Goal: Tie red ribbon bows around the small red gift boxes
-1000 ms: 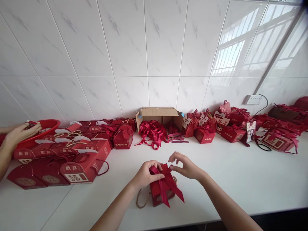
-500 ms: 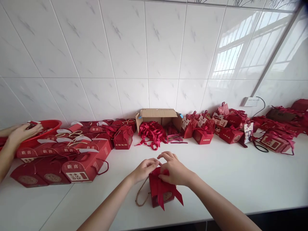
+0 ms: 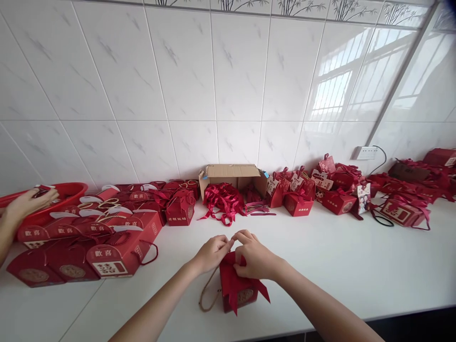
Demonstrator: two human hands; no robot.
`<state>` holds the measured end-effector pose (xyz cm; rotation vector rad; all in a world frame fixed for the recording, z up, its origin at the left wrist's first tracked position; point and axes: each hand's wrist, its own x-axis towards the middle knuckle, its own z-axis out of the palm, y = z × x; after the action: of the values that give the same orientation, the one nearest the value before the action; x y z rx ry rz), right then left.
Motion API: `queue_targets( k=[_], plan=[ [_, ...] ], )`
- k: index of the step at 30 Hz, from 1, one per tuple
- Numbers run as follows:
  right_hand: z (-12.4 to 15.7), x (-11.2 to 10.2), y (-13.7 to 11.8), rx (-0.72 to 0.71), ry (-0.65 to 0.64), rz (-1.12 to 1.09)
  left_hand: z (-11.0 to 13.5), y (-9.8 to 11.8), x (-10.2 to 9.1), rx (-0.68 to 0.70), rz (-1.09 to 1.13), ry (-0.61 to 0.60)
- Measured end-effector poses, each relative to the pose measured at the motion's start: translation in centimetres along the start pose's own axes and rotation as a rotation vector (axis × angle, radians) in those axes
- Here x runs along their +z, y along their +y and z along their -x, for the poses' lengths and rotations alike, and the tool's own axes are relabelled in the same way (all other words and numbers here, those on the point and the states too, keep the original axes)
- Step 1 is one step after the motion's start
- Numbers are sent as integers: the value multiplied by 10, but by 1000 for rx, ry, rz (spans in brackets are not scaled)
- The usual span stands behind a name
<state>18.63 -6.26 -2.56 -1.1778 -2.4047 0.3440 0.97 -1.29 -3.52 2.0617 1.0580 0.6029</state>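
One gift box (image 3: 245,298): stands near the front edge of the white table (image 3: 331,266), under both hands.
In the way: the right hand (image 3: 257,256) covers part of its top.
Left hand (image 3: 213,254): fingertips bunched at the box's back edge, meeting the right's; whether they grip anything, I cannot tell.
Right-hand grip: fingers bent, thumb against the flat ribbon (image 3: 262,290); whether it is pinched, I cannot tell.
Left side: rows of handled boxes (image 3: 107,268) partly hide a red basin (image 3: 73,191), where a co-worker's hand (image 3: 33,202) holds something small.
Behind: an open carton (image 3: 233,170) with heaped ribbons (image 3: 223,197).
Right side: tied boxes (image 3: 298,207), some tagged; a wall socket (image 3: 365,153) above.
Materials: smooth red card, glossy ribbon with angled ends, twisted tan cord handle (image 3: 202,300), brown corrugated carton, marbled tiles (image 3: 238,85).
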Motion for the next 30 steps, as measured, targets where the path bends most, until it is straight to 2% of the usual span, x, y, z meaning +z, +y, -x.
queue_targets(
  k=[5, 10, 13, 16, 19, 22, 25, 27, 30],
  plan=[
    [4, -2, -2, 22, 10, -76, 11, -2, 3, 5, 95, -14],
    [28, -1, 2, 100, 49, -275, 50, -16, 14, -122, 368, 175],
    [42, 4, 12, 176, 69, -287, 82, -40, 30, -204, 344, 290],
    [47, 4, 37, 271, 148, -173, 106, -67, 48, -293, 294, 418],
    [42, -9, 78, 412, 252, 65, 114, -82, 58, -318, 239, 532],
    [34, -32, 123, 590, 362, 210, 111, -82, 58, -363, 201, 544],
    [31, -46, 152, 767, 542, 340, 109, -80, 53, -374, 200, 513],
    [33, -41, 158, 814, 608, 394, 110, -80, 50, -348, 213, 512],
    [40, -12, 158, 784, 563, 417, 111, -84, 49, -282, 233, 536]
  ],
)
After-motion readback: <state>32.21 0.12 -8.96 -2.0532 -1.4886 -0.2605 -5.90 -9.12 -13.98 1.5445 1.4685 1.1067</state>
